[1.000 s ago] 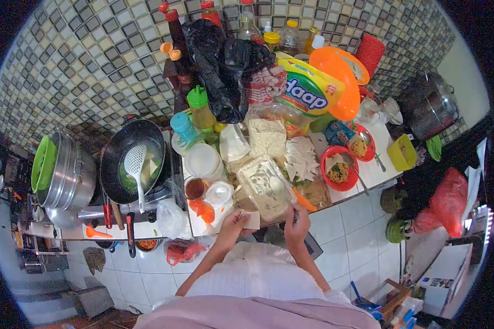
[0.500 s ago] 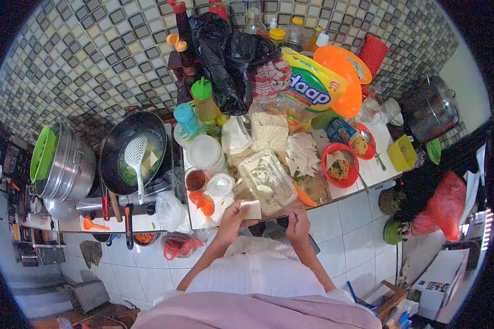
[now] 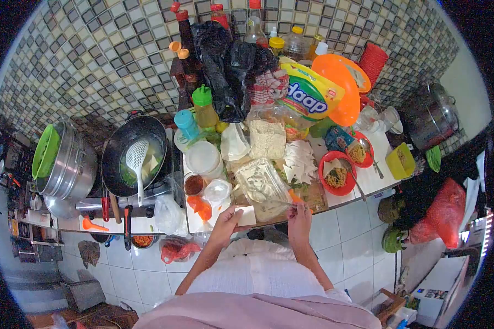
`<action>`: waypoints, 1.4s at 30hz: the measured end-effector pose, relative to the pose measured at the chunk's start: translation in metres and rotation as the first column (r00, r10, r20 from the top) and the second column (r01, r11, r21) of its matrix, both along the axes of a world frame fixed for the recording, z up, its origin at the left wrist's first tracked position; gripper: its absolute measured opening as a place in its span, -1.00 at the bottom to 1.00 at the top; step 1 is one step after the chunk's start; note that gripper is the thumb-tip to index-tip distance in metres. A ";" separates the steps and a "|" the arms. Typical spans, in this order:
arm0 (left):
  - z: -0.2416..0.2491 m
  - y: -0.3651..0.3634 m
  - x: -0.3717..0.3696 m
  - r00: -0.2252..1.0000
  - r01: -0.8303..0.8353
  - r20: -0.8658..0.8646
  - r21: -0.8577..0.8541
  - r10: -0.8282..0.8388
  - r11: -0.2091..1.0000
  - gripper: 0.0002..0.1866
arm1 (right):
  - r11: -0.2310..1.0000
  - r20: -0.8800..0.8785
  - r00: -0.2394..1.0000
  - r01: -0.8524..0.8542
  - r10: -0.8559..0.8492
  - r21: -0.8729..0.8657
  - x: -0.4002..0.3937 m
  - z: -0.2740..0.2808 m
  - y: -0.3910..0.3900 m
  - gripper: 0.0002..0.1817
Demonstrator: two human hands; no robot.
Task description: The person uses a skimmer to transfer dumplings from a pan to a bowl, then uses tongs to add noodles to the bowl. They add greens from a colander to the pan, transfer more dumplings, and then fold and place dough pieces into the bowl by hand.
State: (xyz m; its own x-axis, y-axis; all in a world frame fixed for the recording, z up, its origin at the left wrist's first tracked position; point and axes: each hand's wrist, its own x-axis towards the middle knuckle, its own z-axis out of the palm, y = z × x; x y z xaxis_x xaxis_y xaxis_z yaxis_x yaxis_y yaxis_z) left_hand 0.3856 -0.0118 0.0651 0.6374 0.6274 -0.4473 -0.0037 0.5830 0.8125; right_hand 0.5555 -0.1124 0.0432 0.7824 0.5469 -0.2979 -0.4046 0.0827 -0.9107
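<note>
My left hand (image 3: pixel 225 226) is closed at the edge of a pale square dumpling wrapper (image 3: pixel 246 215), near the counter's front edge. My right hand (image 3: pixel 299 223) pinches the handle of a thin metal utensil (image 3: pixel 282 203). Its far end reaches into a clear plastic container (image 3: pixel 287 193), and I cannot make out its tip. Pale, creamy filling coats the inside of that container, which is tilted towards me. Behind it lie a stack of cut white wrappers (image 3: pixel 301 163) and a block of dried noodles (image 3: pixel 267 139). An orange carrot (image 3: pixel 295 196) is by my right fingers.
On the left, a black wok (image 3: pixel 111 178) holds broth, greens and a white slotted spatula (image 3: pixel 138 159). Red bowls of noodles (image 3: pixel 332 188) sit at the right. A white tub (image 3: pixel 204 157) and sauce cup (image 3: pixel 194 185) stand left of the container.
My right hand has risen slightly with the utensil towards the container. The container now tips more towards me. My left hand has lowered and shifted a little left with the wrapper.
</note>
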 end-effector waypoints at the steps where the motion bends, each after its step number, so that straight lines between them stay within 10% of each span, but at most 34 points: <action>1: 0.004 -0.001 -0.003 1.000 -0.014 0.019 -0.030 0.015 0.999 -0.72 | 0.998 -0.041 0.999 0.030 -0.028 0.053 0.001 0.003 0.000 -0.81; 3: 0.018 -0.002 -0.004 0.999 -0.033 0.040 -0.057 0.036 0.998 -0.72 | 0.993 -0.081 0.996 0.056 -0.047 0.108 0.006 0.007 0.001 -0.80; 5: 0.033 -0.002 -0.002 0.978 -0.071 0.182 -0.187 0.105 0.980 -0.71 | 1.000 0.510 0.860 0.002 -0.006 0.009 0.015 0.009 0.001 -0.74; 8: 0.038 0.004 0.003 0.958 -0.068 0.266 -0.148 0.106 0.987 -0.71 | 0.967 0.169 0.984 0.010 -0.055 0.256 0.016 0.064 -0.002 -0.74; 12: 0.058 0.018 0.024 0.964 -0.075 0.250 -0.085 0.094 0.994 -0.73 | 0.947 0.422 0.906 -0.103 -0.037 0.303 0.023 0.093 -0.020 -0.71; 14: 0.068 0.020 0.032 0.956 -0.073 0.281 -0.060 0.087 0.996 -0.73 | 0.924 0.919 0.393 -0.336 -0.035 0.179 0.038 0.100 -0.029 -0.67; 17: 0.087 0.021 0.042 0.942 -0.048 0.331 -0.021 0.052 0.999 -0.74 | 0.902 0.985 0.121 -0.428 0.120 -0.057 0.043 0.118 -0.035 -0.65; 42: 0.093 0.019 0.072 0.961 -0.092 0.270 0.117 0.057 0.989 -0.78 | 0.904 0.997 0.023 -0.424 0.071 -0.054 0.069 0.128 -0.040 -0.78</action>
State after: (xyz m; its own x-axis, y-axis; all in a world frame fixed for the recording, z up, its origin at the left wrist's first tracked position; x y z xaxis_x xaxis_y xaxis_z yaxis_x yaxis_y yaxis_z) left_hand 0.4579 0.0070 0.1584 0.6716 0.7183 -0.1819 -0.2684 0.4646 0.8439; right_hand 0.6247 -0.1524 0.1715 0.0552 0.6754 0.7354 0.7801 0.4305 -0.4539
